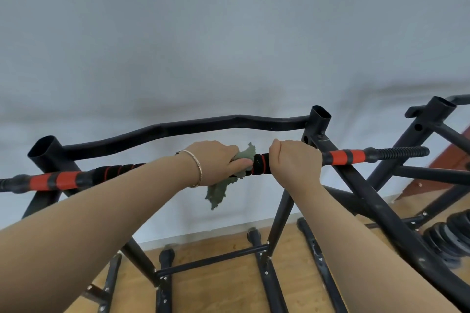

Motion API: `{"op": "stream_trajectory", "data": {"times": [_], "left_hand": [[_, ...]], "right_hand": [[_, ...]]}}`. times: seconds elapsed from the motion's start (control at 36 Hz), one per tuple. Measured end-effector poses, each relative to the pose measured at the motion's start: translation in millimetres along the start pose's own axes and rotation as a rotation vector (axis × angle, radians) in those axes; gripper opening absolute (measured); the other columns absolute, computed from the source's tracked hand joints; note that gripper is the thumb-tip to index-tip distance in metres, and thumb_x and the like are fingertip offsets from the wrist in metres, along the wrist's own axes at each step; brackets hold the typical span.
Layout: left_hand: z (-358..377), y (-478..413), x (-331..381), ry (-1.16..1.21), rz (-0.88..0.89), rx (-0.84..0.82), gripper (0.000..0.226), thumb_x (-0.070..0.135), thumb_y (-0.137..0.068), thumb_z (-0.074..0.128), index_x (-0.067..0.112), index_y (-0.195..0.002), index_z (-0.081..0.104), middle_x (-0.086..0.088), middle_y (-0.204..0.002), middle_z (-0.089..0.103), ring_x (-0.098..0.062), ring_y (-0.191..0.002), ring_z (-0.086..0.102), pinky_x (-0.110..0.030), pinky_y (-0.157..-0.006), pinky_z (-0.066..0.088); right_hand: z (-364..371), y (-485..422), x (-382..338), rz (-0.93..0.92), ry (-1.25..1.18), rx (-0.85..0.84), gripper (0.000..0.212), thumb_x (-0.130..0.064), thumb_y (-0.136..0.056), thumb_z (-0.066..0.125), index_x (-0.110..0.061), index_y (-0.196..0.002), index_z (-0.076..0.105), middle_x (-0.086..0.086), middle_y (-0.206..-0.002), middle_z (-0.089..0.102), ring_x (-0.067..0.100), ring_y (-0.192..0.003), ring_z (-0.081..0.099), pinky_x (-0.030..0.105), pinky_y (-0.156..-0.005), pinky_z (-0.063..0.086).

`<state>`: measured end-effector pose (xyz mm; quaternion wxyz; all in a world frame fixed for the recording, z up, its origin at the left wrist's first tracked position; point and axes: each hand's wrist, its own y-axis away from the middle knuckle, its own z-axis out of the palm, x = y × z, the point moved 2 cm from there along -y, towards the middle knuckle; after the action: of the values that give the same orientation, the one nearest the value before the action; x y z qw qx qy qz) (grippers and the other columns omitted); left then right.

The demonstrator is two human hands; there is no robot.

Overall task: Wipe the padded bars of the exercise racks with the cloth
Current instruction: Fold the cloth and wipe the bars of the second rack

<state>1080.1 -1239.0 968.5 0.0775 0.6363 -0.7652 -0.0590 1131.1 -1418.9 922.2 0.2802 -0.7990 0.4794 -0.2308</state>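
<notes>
Head view: padded bar [259, 166] runs across the middle of the shot, roughly 9 to 3 o'clock, black foam at centre with red bands [57, 180] toward each end. Both hands sit on it side by side, near frame centre.

Left hand [216, 162] is curled over the bar with the green cloth [223, 185] bunched under the palm — fingers closed around cloth and foam together. One ragged corner of cloth sticks up at 12 o'clock of the knuckles, a longer tail hangs down at 6 o'clock. Thin bracelet [195, 168] on that wrist.

Right hand [296, 160] is fisted tight on bare foam just at 3 o'clock of the cloth; a short stretch of black foam shows between the two hands.

Black rack frame [178, 128] sits behind the bar at 12 o'clock, with its open tube ends up. Second rack [432, 119] at 2 o'clock, cut off by the frame edge. Weight plates [450, 239] stacked at 4 o'clock, partly hidden behind a strut.

Hard to read: bar's left end runs out of frame, fingertips of both hands are hidden behind the bar, and how far the cloth wraps round the back — can't tell.
</notes>
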Motion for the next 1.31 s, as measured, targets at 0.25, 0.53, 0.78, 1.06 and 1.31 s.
{"op": "stream_trajectory", "data": {"times": [0.25, 0.53, 0.78, 1.06, 1.31], "left_hand": [[-5, -5, -4, -0.030, 0.065, -0.143, 0.059, 0.052, -0.102, 0.014, 0.016, -0.110, 0.059, -0.004, -0.092, 0.063, -0.020, -0.083, 0.056, -0.032, -0.076, 0.041], [1, 0, 0, 0.023, 0.087, 0.309, 0.035, 0.025, -0.102, 0.042, 0.013, -0.134, 0.035, 0.001, -0.102, 0.059, -0.021, -0.084, 0.056, -0.035, -0.076, 0.052], [6, -13, 27, -0.051, 0.046, 0.143, 0.049, 0.068, -0.095, 0.023, 0.026, -0.089, 0.046, 0.005, -0.083, 0.060, -0.015, -0.074, 0.056, -0.033, -0.063, 0.042], [0, -22, 23, 0.030, -0.038, 0.179, 0.051, 0.046, -0.104, 0.016, 0.019, -0.082, 0.053, 0.003, -0.076, 0.054, -0.018, -0.073, 0.053, -0.033, -0.065, 0.038], [-9, -14, -9, -0.054, -0.031, 0.235, 0.020, 0.018, -0.103, 0.034, 0.009, -0.110, 0.051, -0.007, -0.096, 0.057, -0.021, -0.078, 0.044, -0.031, -0.068, 0.034]], "right_hand": [[5, 13, 5, -0.023, -0.080, 0.066, 0.021, -0.007, -0.081, 0.059, -0.012, -0.065, 0.048, 0.002, -0.054, 0.042, 0.021, -0.049, 0.039, 0.030, -0.047, 0.041], [-4, 4, 1, 0.001, -0.054, -0.006, 0.032, -0.005, -0.082, 0.058, -0.015, -0.058, 0.040, -0.002, -0.047, 0.036, 0.022, -0.042, 0.040, 0.028, -0.043, 0.042], [-1, 2, 0, -0.060, 0.066, 0.030, 0.018, -0.004, -0.079, 0.031, -0.015, -0.066, 0.030, -0.001, -0.050, 0.024, 0.019, -0.041, 0.025, 0.021, -0.045, 0.017], [2, -1, 0, -0.038, 0.067, 0.054, 0.035, -0.002, -0.088, 0.025, -0.012, -0.059, 0.042, -0.001, -0.050, 0.022, 0.019, -0.041, 0.024, 0.021, -0.047, 0.018], [-2, 3, 1, -0.018, 0.018, -0.046, 0.032, -0.002, -0.066, 0.065, -0.015, -0.058, 0.037, -0.001, -0.046, 0.032, 0.020, -0.038, 0.035, 0.021, -0.044, 0.031]]}}
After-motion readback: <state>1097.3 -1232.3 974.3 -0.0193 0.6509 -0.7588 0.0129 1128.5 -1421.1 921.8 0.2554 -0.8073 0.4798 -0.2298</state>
